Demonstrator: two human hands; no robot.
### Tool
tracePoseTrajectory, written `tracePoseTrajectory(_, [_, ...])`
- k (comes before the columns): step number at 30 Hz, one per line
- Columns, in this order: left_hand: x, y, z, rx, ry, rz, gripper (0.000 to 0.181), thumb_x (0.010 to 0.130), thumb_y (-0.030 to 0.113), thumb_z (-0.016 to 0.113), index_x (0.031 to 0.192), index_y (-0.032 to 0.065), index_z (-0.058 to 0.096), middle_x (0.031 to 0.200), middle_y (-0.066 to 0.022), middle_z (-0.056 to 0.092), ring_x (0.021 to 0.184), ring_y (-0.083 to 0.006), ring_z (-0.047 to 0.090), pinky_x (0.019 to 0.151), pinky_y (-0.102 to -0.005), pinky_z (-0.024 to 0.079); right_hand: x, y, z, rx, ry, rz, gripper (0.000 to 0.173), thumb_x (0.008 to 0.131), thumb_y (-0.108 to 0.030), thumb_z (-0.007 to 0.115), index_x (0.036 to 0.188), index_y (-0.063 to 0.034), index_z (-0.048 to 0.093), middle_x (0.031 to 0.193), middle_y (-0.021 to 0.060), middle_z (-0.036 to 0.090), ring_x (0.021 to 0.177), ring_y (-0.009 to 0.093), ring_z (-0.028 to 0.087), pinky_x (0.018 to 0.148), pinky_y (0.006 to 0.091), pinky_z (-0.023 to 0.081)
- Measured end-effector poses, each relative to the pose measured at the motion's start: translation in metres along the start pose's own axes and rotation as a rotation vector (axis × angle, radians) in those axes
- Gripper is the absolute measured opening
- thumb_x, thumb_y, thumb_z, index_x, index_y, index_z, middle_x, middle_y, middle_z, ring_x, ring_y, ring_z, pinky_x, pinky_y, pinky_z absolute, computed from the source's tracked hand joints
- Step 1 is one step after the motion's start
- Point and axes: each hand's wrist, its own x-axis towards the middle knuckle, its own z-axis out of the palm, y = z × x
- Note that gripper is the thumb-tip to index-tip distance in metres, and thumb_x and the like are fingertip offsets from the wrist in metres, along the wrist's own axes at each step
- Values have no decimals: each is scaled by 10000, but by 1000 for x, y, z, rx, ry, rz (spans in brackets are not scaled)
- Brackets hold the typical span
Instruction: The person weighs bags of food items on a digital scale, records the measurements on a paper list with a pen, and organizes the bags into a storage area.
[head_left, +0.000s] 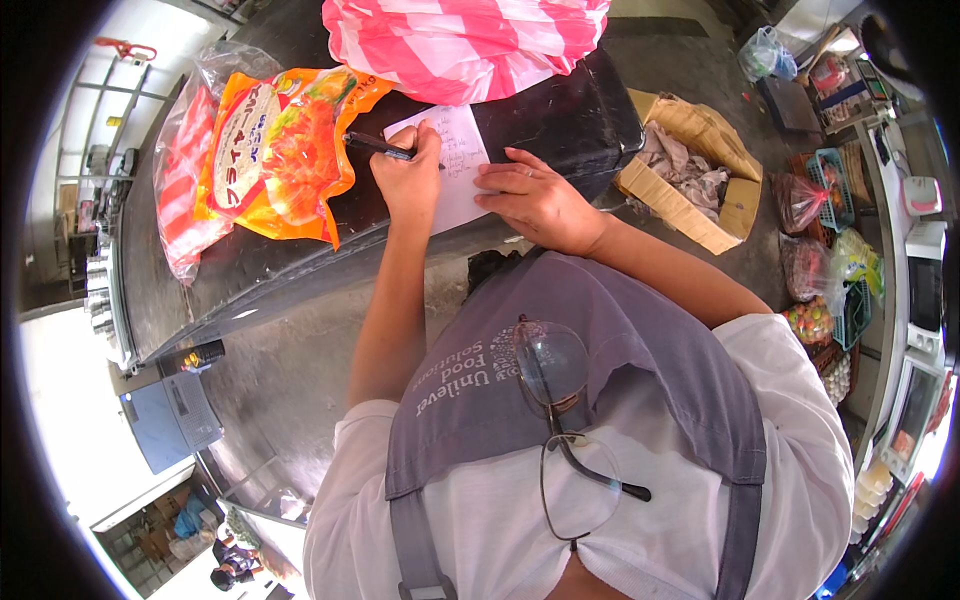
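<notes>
My left hand (409, 169) is closed around a black pen (379, 145), whose tip is at a white sheet of paper (457, 196) bearing handwriting. My right hand (541, 201) lies at the sheet's right edge with its fingers slightly apart, holding nothing; one finger wears a ring. The sheet is on a black surface (559, 112). Left of it lies an orange printed food bag (289, 150), overlapping a clear bag with red and white contents (180, 195). A large pink-and-white checked plastic bag (465, 45) stands just beyond the paper.
An open cardboard box (679, 214) with crumpled paper is at right. Farther right are bagged goods (801, 202), a blue basket (831, 187) and a microwave oven (926, 281). Eyeglasses (551, 367) hang from my shirt. A laptop (172, 416) and another person (232, 562) are at lower left.
</notes>
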Motion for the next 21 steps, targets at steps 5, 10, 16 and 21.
tracePoseTrajectory(5, [0,4,3,47,-19,-18,370,796,53,576,513,13,342,469,36,296,476,-40,260,416,-272,215,-1,1,1,-7,8,-1,232,711,-3,611,937,-55,616,1055,84,567,1067,233,539,966,447,363])
tracePoseTrajectory(10, [1,5,3,33,-71,17,380,802,57,574,511,28,331,478,45,282,478,-32,259,414,-260,210,-2,3,2,-6,11,-12,242,703,-7,613,940,-55,614,1058,86,566,1068,234,539,970,451,359])
tracePoseTrajectory(16, [2,13,20,-54,-102,-32,388,800,63,581,504,30,333,475,45,282,474,-29,260,409,-261,211,-1,2,0,4,4,-14,261,689,-4,612,945,-55,614,1063,87,565,1074,239,536,977,460,350])
tracePoseTrajectory(21, [1,12,19,-12,-104,-6,398,799,67,584,496,33,329,468,46,284,469,-30,257,404,-266,207,-1,1,-1,-2,0,-15,275,675,-2,619,945,-58,616,1065,87,565,1079,239,533,979,461,347])
